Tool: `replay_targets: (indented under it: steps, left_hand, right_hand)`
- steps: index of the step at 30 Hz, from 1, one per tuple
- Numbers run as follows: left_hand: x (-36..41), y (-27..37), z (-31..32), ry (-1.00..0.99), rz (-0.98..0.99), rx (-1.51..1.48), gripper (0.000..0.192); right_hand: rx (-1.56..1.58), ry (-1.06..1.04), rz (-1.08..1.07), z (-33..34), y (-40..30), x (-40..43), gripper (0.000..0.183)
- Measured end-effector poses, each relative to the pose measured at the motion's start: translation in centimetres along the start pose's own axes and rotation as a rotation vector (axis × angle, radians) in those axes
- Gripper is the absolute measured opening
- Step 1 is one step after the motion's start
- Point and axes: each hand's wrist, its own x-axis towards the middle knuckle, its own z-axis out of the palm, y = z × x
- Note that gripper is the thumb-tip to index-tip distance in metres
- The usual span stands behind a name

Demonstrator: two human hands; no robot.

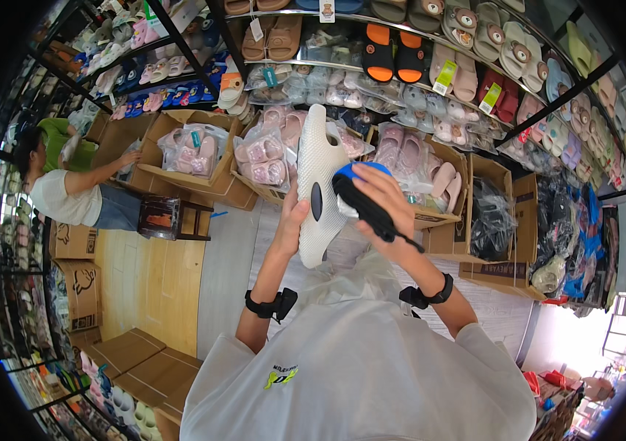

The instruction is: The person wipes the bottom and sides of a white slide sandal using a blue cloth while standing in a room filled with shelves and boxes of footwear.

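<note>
A white textured slip-on shoe (318,160) with a dark oval patch on its side is held up before my chest. My left hand (290,220) grips it from the left, with the thumb near the oval patch. In my right hand (390,204) is a black-and-blue hand tool (365,201), possibly a brush, with a thin dark tail hanging off its end. A whitish part of this tool faces the shoe's right side, close to or touching it; I cannot tell which. My right fingers partly cover the tool.
Open cartons (225,190) of bagged pink slippers line the shelf foot ahead. Shelves (313,60) of slippers rise behind them. At the left a person (73,193) reaches into a carton beside a dark wooden stool (161,218). Flat-topped cartons (131,358) stand at lower left.
</note>
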Motion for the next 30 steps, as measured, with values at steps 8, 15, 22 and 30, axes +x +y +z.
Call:
replay_targets:
  steps: [8,15,22,30]
  left_hand:
    - [-0.7,1.1,0.6,-0.021,-0.015,0.090,0.096]
    - [-0.5,0.7,0.2,-0.070,-0.027,0.048,0.093]
    - [-0.7,0.9,1.3,0.085,-0.061,0.075,0.078]
    - [-1.4,0.7,1.3,0.066,-0.142,-0.128,0.089]
  right_hand:
    - [-0.325,-0.166,-0.303,-0.2,-1.1,-1.0,0.058]
    - [-0.228,-0.030,-0.088,0.0,-1.3,-0.8,0.066]
    - [-0.439,-0.185,-0.267,1.4,-2.5,-2.7,0.052]
    - [-0.520,-0.202,-0.358,1.7,-2.0,-3.8,0.044]
